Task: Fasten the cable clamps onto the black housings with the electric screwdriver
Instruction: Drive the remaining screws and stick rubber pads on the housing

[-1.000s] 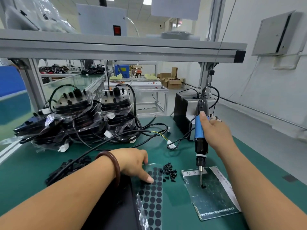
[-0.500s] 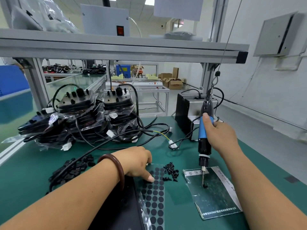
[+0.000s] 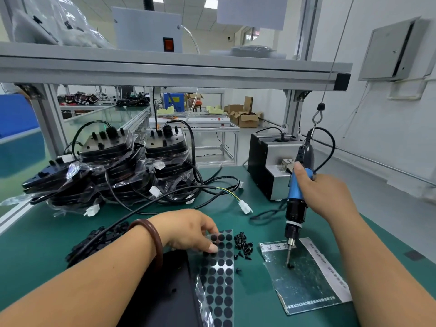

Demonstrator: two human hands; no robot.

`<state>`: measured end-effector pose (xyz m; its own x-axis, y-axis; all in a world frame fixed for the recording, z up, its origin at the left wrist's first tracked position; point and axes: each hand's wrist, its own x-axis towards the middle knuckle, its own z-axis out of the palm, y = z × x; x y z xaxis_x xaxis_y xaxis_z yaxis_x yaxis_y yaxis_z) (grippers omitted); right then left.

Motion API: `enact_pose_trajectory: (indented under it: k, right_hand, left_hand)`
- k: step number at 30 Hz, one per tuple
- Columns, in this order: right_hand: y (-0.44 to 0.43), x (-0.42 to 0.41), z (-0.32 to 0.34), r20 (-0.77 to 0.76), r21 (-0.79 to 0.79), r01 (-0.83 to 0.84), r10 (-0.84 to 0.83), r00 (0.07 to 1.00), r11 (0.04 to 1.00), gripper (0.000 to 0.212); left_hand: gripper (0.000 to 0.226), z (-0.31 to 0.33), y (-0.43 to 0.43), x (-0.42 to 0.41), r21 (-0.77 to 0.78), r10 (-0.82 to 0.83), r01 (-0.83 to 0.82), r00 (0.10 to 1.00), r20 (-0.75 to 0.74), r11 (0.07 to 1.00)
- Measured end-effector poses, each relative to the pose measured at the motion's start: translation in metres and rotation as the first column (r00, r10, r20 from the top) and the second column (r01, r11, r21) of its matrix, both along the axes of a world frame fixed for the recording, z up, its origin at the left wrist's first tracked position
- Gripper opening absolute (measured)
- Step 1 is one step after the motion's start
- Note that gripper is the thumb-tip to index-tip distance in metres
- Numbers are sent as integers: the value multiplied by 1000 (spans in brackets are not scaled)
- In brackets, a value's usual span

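My right hand (image 3: pixel 325 194) grips the blue and black electric screwdriver (image 3: pixel 297 197), held upright with its bit tip on a small black screw (image 3: pixel 289 265) lying on a shiny foil bag (image 3: pixel 304 282). My left hand (image 3: pixel 188 230) rests with fingertips on a clear sheet of black round pads (image 3: pixel 219 279), at the top edge of a flat black housing (image 3: pixel 165 291) in front of me. A small heap of black screws (image 3: pixel 243 244) lies between the sheet and the bag. A pile of black cable clamps (image 3: pixel 92 244) sits left of my forearm.
Stacks of bagged black housings with cables (image 3: pixel 118 166) fill the back left of the green bench. A cable with a white connector (image 3: pixel 245 206) trails across the middle. A black and silver screw feeder box (image 3: pixel 269 166) stands at the back right. An aluminium shelf (image 3: pixel 165 69) runs overhead.
The view has shifted slightly. Both hands stay where they were: the screwdriver bit remains on the foil bag and the left fingertips stay on the pad sheet.
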<state>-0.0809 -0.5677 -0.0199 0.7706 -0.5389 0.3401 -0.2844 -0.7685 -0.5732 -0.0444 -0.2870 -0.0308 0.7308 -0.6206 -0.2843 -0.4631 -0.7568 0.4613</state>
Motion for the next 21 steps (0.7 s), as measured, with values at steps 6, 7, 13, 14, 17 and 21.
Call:
enact_pose_trajectory:
  k: [6, 7, 13, 14, 17, 21]
  right_hand:
    - [4, -10, 12, 167, -216, 149, -114, 979, 965, 62]
    - [7, -11, 14, 249, -260, 157, -91, 964, 953, 55]
    - [79, -13, -3, 283, -215, -523, 565, 775, 825, 19]
    - [95, -12, -11, 164, -226, -638, 675, 720, 736, 18]
    - [121, -4, -31, -18, -255, -767, 790, 613, 589, 16]
    - [118, -1, -34, -74, -280, -762, 778, 624, 584, 14]
  left_hand:
    - [16, 0, 11, 6, -41, 97, -94, 992, 76, 995]
    - [18, 1, 12, 7, -42, 107, -104, 990, 90, 994]
    - [6, -3, 9, 9, -81, 101, -93, 990, 101, 992]
    - [6, -3, 8, 9, -89, 104, -94, 988, 115, 992]
    - [20, -4, 7, 8, -74, 132, -119, 966, 222, 990]
    - [33, -5, 4, 8, -88, 173, -156, 952, 253, 984]
